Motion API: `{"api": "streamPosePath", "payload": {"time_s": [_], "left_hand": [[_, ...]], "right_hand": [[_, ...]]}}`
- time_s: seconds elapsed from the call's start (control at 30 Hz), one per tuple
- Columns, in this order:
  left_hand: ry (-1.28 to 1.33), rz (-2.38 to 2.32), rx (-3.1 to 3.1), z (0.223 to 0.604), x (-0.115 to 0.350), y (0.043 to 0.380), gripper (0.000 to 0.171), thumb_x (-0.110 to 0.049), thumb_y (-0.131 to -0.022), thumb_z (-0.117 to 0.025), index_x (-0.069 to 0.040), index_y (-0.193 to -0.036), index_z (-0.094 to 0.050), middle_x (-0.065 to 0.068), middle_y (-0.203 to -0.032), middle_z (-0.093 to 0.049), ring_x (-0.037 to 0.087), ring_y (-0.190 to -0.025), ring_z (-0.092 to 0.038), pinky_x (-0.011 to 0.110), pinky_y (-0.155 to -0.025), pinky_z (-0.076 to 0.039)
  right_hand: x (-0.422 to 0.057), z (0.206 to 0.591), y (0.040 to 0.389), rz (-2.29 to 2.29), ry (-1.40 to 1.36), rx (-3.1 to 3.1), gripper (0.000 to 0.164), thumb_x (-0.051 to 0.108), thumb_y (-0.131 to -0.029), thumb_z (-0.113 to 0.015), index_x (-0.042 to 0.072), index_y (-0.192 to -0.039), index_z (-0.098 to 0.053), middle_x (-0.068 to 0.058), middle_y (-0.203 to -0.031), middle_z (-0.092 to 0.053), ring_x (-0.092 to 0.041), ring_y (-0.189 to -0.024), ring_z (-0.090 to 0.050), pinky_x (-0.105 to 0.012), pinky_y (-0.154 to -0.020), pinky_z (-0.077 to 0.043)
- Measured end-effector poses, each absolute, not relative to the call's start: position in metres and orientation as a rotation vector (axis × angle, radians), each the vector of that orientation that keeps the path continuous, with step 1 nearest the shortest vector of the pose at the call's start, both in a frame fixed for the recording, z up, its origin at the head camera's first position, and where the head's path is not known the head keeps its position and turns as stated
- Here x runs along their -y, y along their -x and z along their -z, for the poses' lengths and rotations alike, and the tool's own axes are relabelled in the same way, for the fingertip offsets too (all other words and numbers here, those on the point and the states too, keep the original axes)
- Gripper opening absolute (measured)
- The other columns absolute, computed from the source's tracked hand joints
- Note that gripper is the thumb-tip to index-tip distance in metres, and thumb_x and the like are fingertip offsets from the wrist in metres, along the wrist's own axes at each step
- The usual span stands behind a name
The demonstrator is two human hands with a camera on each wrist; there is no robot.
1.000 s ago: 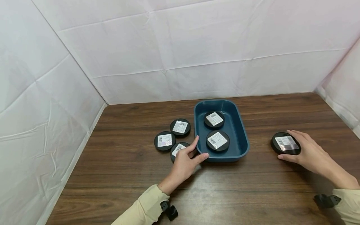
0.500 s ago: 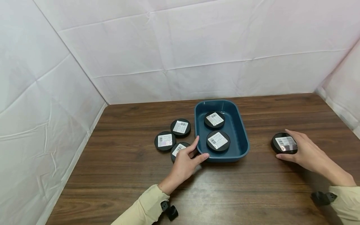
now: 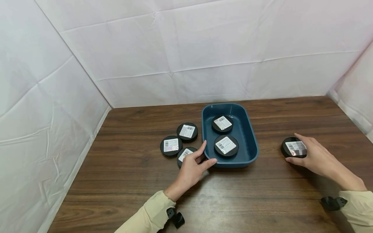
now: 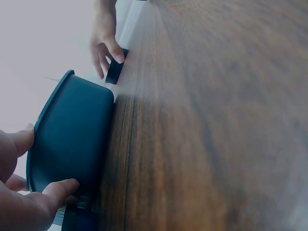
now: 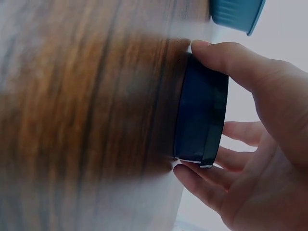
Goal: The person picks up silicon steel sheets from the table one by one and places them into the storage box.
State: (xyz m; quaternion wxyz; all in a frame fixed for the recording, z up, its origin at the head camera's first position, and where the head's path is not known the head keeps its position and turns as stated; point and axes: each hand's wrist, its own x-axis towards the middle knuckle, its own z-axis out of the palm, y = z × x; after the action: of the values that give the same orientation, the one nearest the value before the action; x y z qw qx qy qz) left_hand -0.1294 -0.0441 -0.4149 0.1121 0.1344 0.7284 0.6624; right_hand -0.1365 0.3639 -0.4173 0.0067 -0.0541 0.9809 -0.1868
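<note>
My left hand [image 3: 192, 168] grips the near-left corner of a blue rectangular tray [image 3: 249, 139], its thumb at the front rim and fingers along the left side. Inside the tray lie two flat, round black containers with white barcode labels, one behind [image 3: 217, 128] and one in front [image 3: 233, 153]. Well to the right, my right hand [image 3: 317, 158] holds another black container [image 3: 294, 148] between thumb and fingers, label up. In the right wrist view that container [image 5: 199, 110] stands low at the wood, thumb on one side and fingers on the other.
Left of the tray, three more black containers sit close together: one at the back [image 3: 187, 132], one at the left [image 3: 171, 145] and one partly behind my left hand [image 3: 184, 153]. White cloth [image 3: 204, 64] hangs behind and beside the wooden table [image 3: 131, 181].
My right hand has shifted slightly left, closer around its container, and now covers more of the right edge. The left hand and the tray stay essentially where they were.
</note>
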Motion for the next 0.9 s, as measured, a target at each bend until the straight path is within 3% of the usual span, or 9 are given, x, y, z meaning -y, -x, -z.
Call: {"api": "streamPosePath", "payload": {"time_s": [0.33,0.9], "left_hand": [[-0.390,-1.947,-2.138,0.4144,0.0441,0.1297,0.073,-0.016,-0.095,-0.071,-0.005,-0.155,-0.032,0.021,-0.158,-0.036,0.031,-0.140,-0.047,0.022,-0.100,-0.052],[-0.390,-1.945,-2.139,0.4146,0.0442,0.1297,0.073,-0.017,-0.095,-0.071,-0.005,-0.155,-0.032,0.021,-0.159,-0.036,0.031,-0.140,-0.047,0.022,-0.100,-0.052]], "right_hand": [[-0.3611,0.4175,0.1362,0.606,0.165,-3.105,0.097,0.027,-0.077,-0.087,-0.015,-0.146,-0.033,-0.046,-0.129,-0.042,-0.056,-0.116,-0.044,-0.070,-0.086,-0.041],[-0.3597,0.4159,0.1351,0.602,0.129,-3.119,0.099,0.025,-0.077,-0.085,-0.014,-0.148,-0.029,-0.047,-0.130,-0.038,-0.059,-0.115,-0.041,-0.071,-0.086,-0.040]]}}
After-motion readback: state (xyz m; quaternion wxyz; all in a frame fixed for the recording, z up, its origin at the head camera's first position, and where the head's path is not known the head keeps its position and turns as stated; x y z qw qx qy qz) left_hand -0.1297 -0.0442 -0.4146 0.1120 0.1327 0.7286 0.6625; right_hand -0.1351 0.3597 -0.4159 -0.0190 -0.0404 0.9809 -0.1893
